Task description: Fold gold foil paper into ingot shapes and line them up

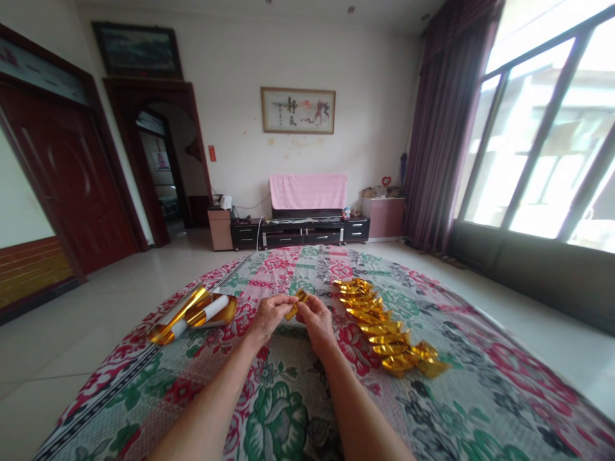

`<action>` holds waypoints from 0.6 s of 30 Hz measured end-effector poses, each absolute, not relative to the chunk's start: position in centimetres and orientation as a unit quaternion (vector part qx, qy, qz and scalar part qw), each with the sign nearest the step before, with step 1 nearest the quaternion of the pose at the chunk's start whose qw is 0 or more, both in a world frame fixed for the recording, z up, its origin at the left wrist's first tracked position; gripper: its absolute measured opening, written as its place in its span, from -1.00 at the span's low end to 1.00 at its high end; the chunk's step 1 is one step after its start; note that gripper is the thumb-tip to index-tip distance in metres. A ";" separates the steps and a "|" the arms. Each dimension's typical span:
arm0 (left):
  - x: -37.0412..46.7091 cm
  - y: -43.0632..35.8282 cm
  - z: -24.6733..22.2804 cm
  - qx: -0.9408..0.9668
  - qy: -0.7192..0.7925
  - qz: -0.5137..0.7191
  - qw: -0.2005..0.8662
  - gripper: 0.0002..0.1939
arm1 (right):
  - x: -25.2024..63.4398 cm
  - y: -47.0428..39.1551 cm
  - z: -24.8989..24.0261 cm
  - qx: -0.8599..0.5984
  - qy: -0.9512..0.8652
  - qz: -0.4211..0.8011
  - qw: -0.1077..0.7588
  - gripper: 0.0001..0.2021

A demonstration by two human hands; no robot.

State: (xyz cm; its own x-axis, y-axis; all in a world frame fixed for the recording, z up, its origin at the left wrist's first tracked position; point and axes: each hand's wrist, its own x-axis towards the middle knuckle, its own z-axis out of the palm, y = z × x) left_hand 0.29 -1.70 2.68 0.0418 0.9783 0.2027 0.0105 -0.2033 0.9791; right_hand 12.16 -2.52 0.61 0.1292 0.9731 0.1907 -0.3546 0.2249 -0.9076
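Note:
Between my two hands is a small folded piece of gold foil paper (291, 312), held above the flowered cloth (278, 410). My left hand (271, 315) pinches it from the left, fingers closed. On the right side, my right hand (316, 320) grips it too, thumb and fingers pressed together. The fingers cover part of the paper. To the right lies a row of several folded gold paper ingots (384, 326), close against one another. Over on the left are loose sheets of gold foil paper (211, 310), partly curled, with white backs showing.
The flowered cloth spreads wide under my hands. Beyond it stands a low black cabinet (302, 238), with a pink cloth (308, 192) draped over something above it. A window (542, 141) with a purple curtain (446, 128) is at right, a red door (67, 173) at left.

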 end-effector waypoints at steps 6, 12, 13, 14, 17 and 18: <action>0.3 -2.0 2.9 0.569 0.442 0.526 0.451 -0.76 | 12.4 -2.5 0.6 -0.364 -0.389 0.503 0.680 -0.62; 0.4 -2.0 2.9 0.575 0.440 0.521 0.452 -0.76 | 12.4 -2.3 0.5 -0.365 -0.370 0.497 0.695 -0.64; 0.4 -2.1 2.9 0.577 0.440 0.519 0.452 -0.76 | 12.4 -2.3 0.5 -0.367 -0.368 0.492 0.699 -0.65; 0.4 -2.1 2.9 0.579 0.440 0.516 0.452 -0.76 | 12.4 -2.2 0.5 -0.367 -0.368 0.487 0.702 -0.66; 0.5 -2.2 3.0 0.583 0.442 0.510 0.453 -0.78 | 12.5 -2.2 0.4 -0.367 -0.367 0.473 0.712 -0.70; 0.5 -2.2 3.0 0.584 0.442 0.508 0.452 -0.79 | 12.6 -2.2 0.4 -0.369 -0.365 0.471 0.714 -0.72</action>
